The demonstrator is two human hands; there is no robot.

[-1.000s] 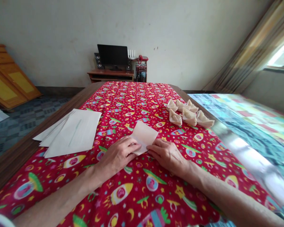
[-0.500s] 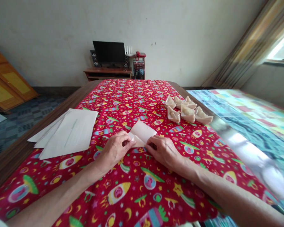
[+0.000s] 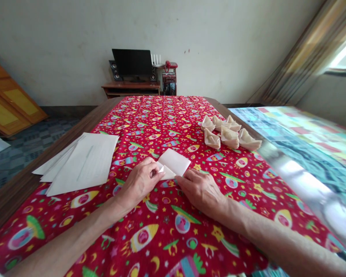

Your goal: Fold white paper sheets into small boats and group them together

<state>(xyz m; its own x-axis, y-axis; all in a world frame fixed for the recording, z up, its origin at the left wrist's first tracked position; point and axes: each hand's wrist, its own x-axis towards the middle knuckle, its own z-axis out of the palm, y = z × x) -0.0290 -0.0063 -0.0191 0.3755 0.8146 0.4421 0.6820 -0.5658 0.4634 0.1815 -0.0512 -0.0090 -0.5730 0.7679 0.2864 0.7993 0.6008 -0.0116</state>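
Observation:
A small sheet of folded white paper (image 3: 175,161) lies in front of me on the red patterned cloth, its near edge turned up in a small flap. My left hand (image 3: 141,176) pinches the left end of the flap between thumb and fingers. At the sheet's lower right corner, my right hand (image 3: 202,190) is closed, with its fingertips on the fold; its thumb is mostly hidden. Several boat-shaped paper pieces (image 3: 230,137) stand grouped to the right, beyond my right hand. Left of my left hand lie a few fanned, flat sheets of paper (image 3: 83,163).
The red cloth (image 3: 150,231) covers most of a dark wooden table (image 3: 83,123). A bed with a coloured spread (image 3: 305,142) adjoins the right side. Against the far wall are a monitor (image 3: 132,62) and a red telephone (image 3: 170,65). A wooden cabinet (image 3: 13,100) stands at left.
My right hand has shifted slightly down, and its fingers look straighter at the paper's corner. My left hand keeps its pinch, with the small flap showing more clearly.

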